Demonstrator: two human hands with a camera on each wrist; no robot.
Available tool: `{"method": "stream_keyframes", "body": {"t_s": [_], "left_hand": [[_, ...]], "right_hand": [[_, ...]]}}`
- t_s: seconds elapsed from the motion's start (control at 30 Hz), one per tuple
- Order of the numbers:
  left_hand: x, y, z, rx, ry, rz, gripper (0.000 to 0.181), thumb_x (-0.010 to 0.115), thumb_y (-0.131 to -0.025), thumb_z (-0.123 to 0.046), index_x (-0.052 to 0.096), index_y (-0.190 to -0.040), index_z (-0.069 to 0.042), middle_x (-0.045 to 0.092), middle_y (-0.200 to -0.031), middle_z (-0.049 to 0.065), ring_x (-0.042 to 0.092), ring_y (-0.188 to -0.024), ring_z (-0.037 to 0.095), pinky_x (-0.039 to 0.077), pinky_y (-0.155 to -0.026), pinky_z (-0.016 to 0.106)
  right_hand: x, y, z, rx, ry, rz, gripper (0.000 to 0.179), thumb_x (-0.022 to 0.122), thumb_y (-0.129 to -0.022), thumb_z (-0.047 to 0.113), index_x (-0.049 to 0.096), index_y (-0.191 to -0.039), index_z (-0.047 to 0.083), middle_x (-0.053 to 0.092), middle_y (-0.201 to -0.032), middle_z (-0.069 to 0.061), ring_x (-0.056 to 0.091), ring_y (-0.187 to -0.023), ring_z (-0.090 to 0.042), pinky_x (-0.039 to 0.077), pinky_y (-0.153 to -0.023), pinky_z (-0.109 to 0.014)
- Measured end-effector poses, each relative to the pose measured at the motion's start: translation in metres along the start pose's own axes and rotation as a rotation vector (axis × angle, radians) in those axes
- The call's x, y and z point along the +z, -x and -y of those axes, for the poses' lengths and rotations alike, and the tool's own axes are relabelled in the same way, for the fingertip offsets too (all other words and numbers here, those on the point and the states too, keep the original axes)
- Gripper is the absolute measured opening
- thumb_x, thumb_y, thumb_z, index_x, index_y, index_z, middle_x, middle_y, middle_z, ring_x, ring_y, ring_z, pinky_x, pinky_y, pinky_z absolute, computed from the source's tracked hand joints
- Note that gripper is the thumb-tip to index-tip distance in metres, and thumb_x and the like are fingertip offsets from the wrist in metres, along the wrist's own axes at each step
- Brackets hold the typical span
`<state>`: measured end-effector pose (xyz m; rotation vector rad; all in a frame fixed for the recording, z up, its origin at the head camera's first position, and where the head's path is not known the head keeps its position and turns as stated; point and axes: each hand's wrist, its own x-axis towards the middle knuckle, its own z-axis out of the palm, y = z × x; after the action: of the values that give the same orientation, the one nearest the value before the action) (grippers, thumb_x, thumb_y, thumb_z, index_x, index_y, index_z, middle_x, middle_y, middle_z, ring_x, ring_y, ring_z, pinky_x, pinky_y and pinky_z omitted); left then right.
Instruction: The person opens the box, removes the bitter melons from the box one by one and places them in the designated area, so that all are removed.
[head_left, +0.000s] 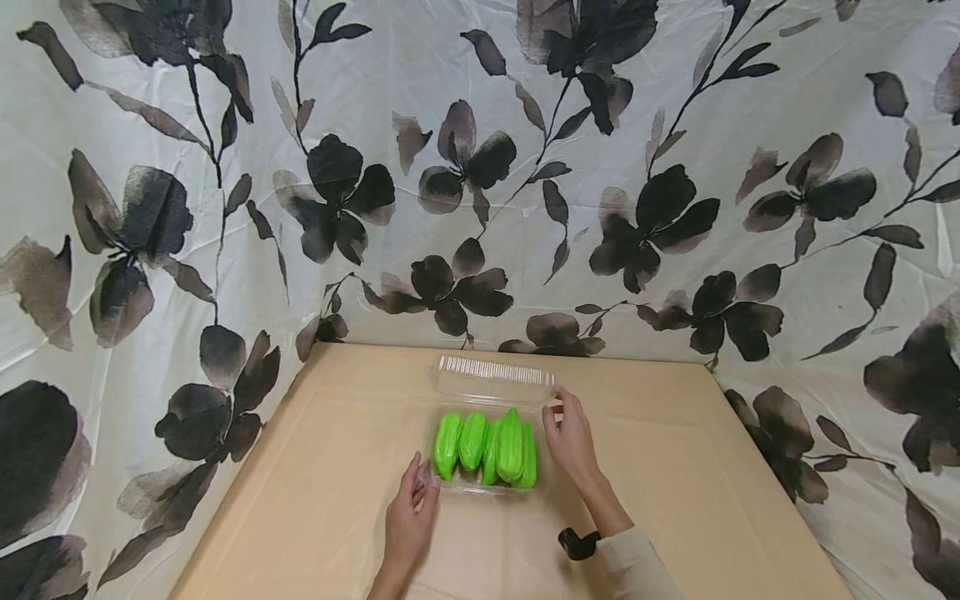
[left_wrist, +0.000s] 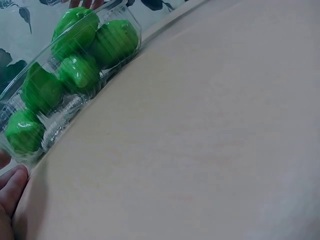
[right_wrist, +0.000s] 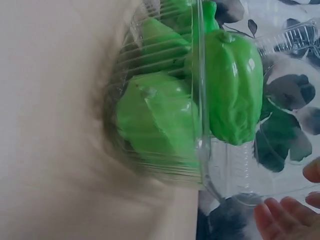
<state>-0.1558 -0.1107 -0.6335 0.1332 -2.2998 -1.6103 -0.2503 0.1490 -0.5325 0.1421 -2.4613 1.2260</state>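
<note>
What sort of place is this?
Likely a makeshift recording booth: floral-print fabric encloses the back and sides of a tan tabletop, where a clear plastic clamshell holds green, pepper-like vegetables, perhaps fake.

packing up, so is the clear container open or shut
Open: the lid is folded back beyond the base, leaving the green items uncovered in the head view.

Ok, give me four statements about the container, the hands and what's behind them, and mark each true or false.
1. Green pieces lie in the clear container. True.
2. The container is shut. False: its lid is open on the far side.
3. The left hand is at the container's near left corner, the right hand at its right side. True.
4. Everything behind is plain. False: a cloth with dark flowers hangs there.
</note>
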Motion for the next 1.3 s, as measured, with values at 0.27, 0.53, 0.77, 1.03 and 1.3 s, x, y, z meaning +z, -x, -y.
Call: {"method": "stream_keyframes", "body": {"t_s": [0.27, 0.53, 0.77, 1.03, 1.3], "left_hand": [[0.0, -0.001, 0.001, -0.024, 0.015, 0.019, 0.059, 0.06, -0.101, -0.036, 0.041, -0.154, -0.017, 0.056, -0.145, 0.014, 0.069, -0.114, 0.035, 0.06, -0.097, 0.039], [0.0, 0.0, 0.0, -0.025, 0.023, 0.013, 0.059, 0.061, -0.1, -0.035, 0.042, -0.153, -0.017, 0.057, -0.145, 0.017, 0.069, -0.113, 0.036, 0.061, -0.095, 0.038], [-0.001, -0.001, -0.001, -0.006, 0.048, -0.011, 0.057, 0.065, -0.098, -0.03, 0.046, -0.15, -0.015, 0.059, -0.142, 0.017, 0.07, -0.111, 0.035, 0.061, -0.095, 0.035], [0.0, -0.001, 0.001, -0.011, 0.072, -0.009, 0.058, 0.067, -0.097, -0.029, 0.047, -0.149, -0.014, 0.057, -0.144, 0.017, 0.07, -0.112, 0.034, 0.061, -0.096, 0.032], [-0.001, 0.0, 0.001, -0.019, 0.084, 0.0, 0.059, 0.067, -0.097, -0.031, 0.046, -0.15, -0.015, 0.055, -0.146, 0.021, 0.068, -0.114, 0.038, 0.06, -0.097, 0.036]], "right_hand": [[0.007, -0.007, -0.007, 0.087, -0.152, 0.105, 0.071, 0.059, -0.098, 0.009, 0.021, -0.158, 0.003, 0.045, -0.15, -0.022, 0.061, -0.122, -0.038, 0.06, -0.096, -0.049], [0.013, -0.014, -0.014, 0.11, -0.207, 0.159, 0.082, 0.06, -0.096, 0.01, 0.01, -0.161, 0.011, 0.034, -0.158, -0.023, 0.054, -0.131, -0.042, 0.058, -0.101, -0.052], [0.017, -0.023, -0.02, 0.152, -0.226, 0.223, 0.078, 0.06, -0.096, 0.011, 0.016, -0.161, 0.01, 0.024, -0.164, -0.017, 0.05, -0.136, -0.039, 0.058, -0.101, -0.051], [0.021, -0.035, -0.018, 0.205, -0.154, 0.268, 0.064, 0.062, -0.096, 0.019, 0.038, -0.151, -0.002, 0.022, -0.163, -0.022, 0.053, -0.127, -0.04, 0.057, -0.098, -0.052], [0.026, -0.038, -0.02, 0.239, -0.135, 0.298, 0.058, 0.064, -0.095, 0.017, 0.046, -0.145, -0.007, 0.026, -0.16, -0.029, 0.055, -0.118, -0.038, 0.059, -0.089, -0.043]]}}
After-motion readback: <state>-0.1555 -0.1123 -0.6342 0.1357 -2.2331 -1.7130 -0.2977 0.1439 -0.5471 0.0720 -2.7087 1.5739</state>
